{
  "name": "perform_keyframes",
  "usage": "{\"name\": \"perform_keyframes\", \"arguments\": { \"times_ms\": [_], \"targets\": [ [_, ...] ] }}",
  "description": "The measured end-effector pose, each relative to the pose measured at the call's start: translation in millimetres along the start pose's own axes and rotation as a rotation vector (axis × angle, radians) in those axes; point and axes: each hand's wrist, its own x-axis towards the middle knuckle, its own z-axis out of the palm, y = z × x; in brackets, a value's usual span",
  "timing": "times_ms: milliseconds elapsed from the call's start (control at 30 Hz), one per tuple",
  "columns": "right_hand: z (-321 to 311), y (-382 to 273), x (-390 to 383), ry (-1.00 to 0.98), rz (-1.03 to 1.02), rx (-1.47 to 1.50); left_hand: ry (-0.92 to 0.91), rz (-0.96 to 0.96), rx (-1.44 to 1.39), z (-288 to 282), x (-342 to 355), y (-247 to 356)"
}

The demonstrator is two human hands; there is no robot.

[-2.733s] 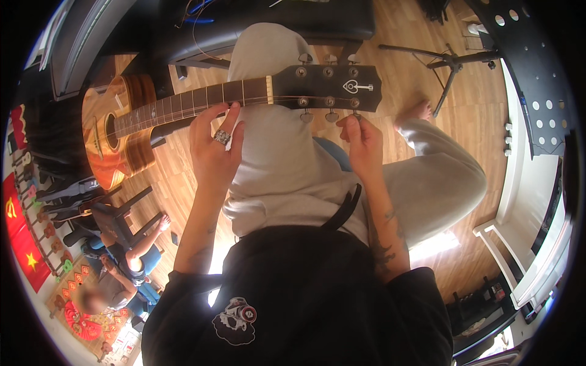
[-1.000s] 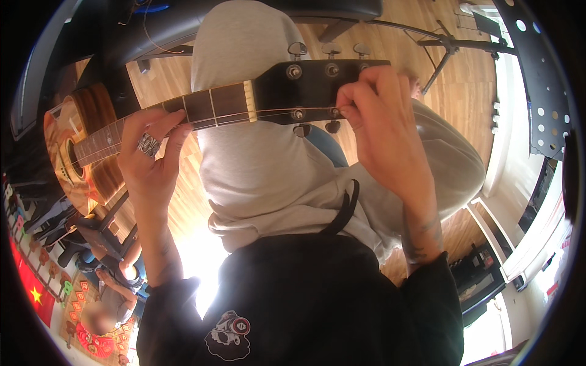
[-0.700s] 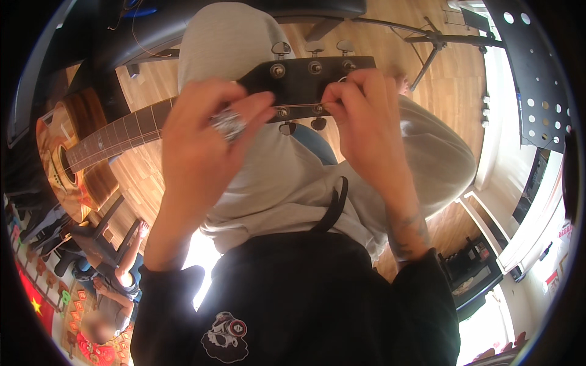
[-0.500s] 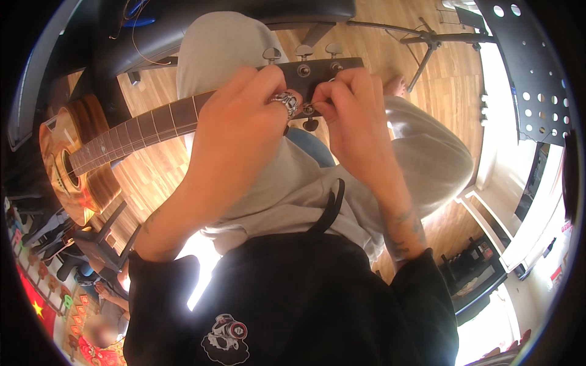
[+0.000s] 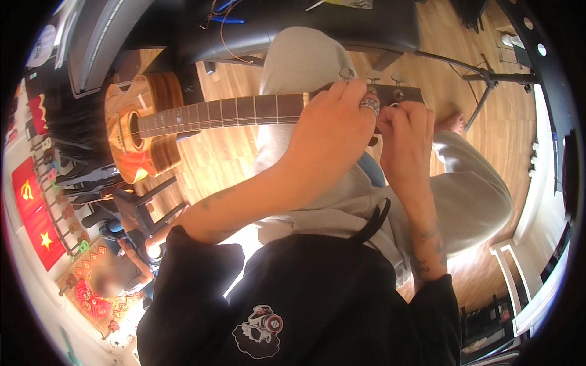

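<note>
An acoustic guitar [image 5: 135, 160] with a brown wood body lies to my left, and its dark neck [image 5: 238, 111] crosses to the right over my lap. Metal tuning pegs [image 5: 398, 79] stick out along the dark headstock [image 5: 414, 94]. My left hand [image 5: 332, 131], wearing a chunky silver ring, is closed over the nut end of the headstock; its fingertips are hidden. Close beside it, my right hand [image 5: 408, 143] pinches at the near-side tuning posts. A guitar string seems to be in that pinch, though the fingers mostly cover it. Thin strings run along the neck.
A black padded bench [image 5: 305, 30] stands ahead, with a blue-handled tool [image 5: 227, 20] and a loose wire on it. A tripod stand [image 5: 482, 76] is at far right. A small dark stool [image 5: 143, 210] and another person [image 5: 131, 265] are at left.
The whole view has shifted, so guitar and hands appear farther right and more of the left side shows. My right hand has drawn closer to my left at the headstock.
</note>
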Motion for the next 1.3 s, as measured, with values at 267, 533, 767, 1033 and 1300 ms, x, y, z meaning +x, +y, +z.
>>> {"name": "perform_keyframes", "arguments": {
  "times_ms": [267, 533, 767, 1033, 1300],
  "targets": [
    [2.4, 1.8, -3.4, 0.033, -0.026, -0.007, -0.007, -0.056, -0.009, 1.0, -9.4, 6.1],
    [2.3, 3.0, -4.2, 0.057, -0.041, 0.002, -0.037, -0.046, -0.069, 1.8, -5.8, 1.5],
    [5.3, 2.8, -7.7, 0.051, -0.013, -0.050, -0.128, -0.050, -0.001, -3.5, -1.8, 4.4],
    [4.2, -0.2, -10.3, 0.047, -0.005, -0.040, -0.134, -0.086, 0.121, -6.5, -7.2, 12.5],
    [5.5, 2.9, -9.0, 0.080, -0.015, -0.027, -0.105, -0.118, 0.064, -15.9, -13.3, -7.8]
  ]
}}
